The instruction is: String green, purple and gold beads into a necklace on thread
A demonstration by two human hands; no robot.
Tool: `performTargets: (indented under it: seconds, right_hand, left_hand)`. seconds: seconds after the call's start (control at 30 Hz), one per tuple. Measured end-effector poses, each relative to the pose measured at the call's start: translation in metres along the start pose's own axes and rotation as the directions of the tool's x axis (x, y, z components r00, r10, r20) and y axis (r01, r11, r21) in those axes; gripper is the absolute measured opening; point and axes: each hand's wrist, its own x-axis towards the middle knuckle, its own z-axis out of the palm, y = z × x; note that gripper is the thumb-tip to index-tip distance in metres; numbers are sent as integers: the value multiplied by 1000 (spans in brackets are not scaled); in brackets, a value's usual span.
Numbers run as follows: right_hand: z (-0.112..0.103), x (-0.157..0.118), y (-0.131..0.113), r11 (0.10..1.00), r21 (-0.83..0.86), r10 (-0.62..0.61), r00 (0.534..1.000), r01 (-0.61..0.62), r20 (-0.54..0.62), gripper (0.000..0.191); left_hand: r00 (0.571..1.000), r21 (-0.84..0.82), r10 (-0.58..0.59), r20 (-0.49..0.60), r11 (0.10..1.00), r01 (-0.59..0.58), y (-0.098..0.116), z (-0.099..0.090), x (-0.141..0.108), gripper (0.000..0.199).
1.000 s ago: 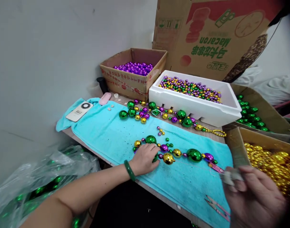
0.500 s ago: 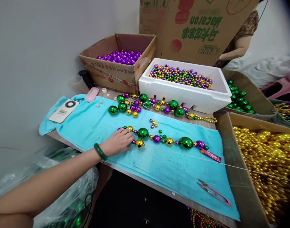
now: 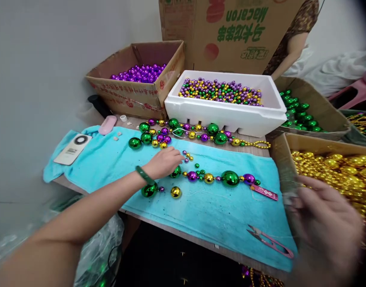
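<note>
My left hand (image 3: 166, 161), with a green bangle (image 3: 145, 175) at the wrist, is over the left part of a bead strand (image 3: 208, 178) of green, gold and purple balls. Its fingers are drawn together by small loose beads (image 3: 188, 156); what they pinch is hidden. A large green ball (image 3: 149, 190) lies below the wrist, and a gold ball (image 3: 176, 192) sits apart. At the right, my right hand (image 3: 326, 223) is blurred, fingertips pinched on something pale I cannot make out. A thin white thread (image 3: 212, 192) crosses the blue towel (image 3: 206, 219).
Pink thread snips (image 3: 271, 242) and a pink packet (image 3: 264, 192) lie on the towel. Behind stand a finished-looking strand (image 3: 191, 134), a white foam box (image 3: 224, 113) of small beads and a carton (image 3: 125, 95) of purple balls. A gold-bead carton (image 3: 290, 155) is at the right.
My left hand has moved up and right toward the loose small beads. The gold ball now lies lower, apart from the hand. My right hand has come into view at the right.
</note>
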Motion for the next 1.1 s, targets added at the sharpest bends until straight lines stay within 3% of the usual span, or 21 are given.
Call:
performTargets:
  seconds: [0.07,0.17,0.3,0.37,0.4,0.43,0.47,0.5,0.57,0.6,0.67,0.77,1.1]
  right_hand:
    - [38,-8,13,977,90,177,971,-193,158,21]
    - [76,-30,30,945,39,295,894,-326,337,29]
    - [90,-51,49,935,-33,340,861,-354,378,36]
    - [90,-54,56,936,-44,341,867,-350,363,38]
    - [90,-54,57,939,-48,335,873,-341,353,38]
    - [90,-55,58,944,-50,324,883,-327,340,38]
    - [90,-55,58,949,-52,310,892,-310,330,37]
    - [90,-55,58,955,-55,294,899,-292,324,36]
    - [90,-56,57,963,-64,267,909,-261,319,34]
    - [91,-57,57,966,-71,260,910,-250,322,34]
    - [92,-59,57,967,-90,253,907,-237,335,33]
    - [95,-61,56,971,-103,238,904,-216,355,32]
    - [100,-64,50,976,-117,216,907,-186,362,32]
  left_hand:
    - [999,-78,12,47,997,-8,12,22,27,25]
    - [996,-109,35,86,994,-25,24,51,54,19]
    - [1000,-201,-23,21,979,27,27,63,64,12]
    - [992,-370,-117,-39,924,94,25,55,63,9]
    - [980,-501,-193,-50,854,142,24,49,61,8]
    - [960,-656,-280,-31,730,192,23,42,58,8]
    - [932,-807,-363,19,545,229,21,35,55,11]
    - [901,-919,-423,94,312,242,20,28,51,13]
    - [858,-972,-458,233,-131,194,16,15,40,16]
    - [848,-947,-454,274,-281,155,15,10,35,16]
    - [840,-896,-449,305,-434,93,13,3,25,15]
    - [837,-863,-444,319,-502,62,15,-3,16,15]
    - [796,-809,-492,353,-587,-5,10,-6,7,20]
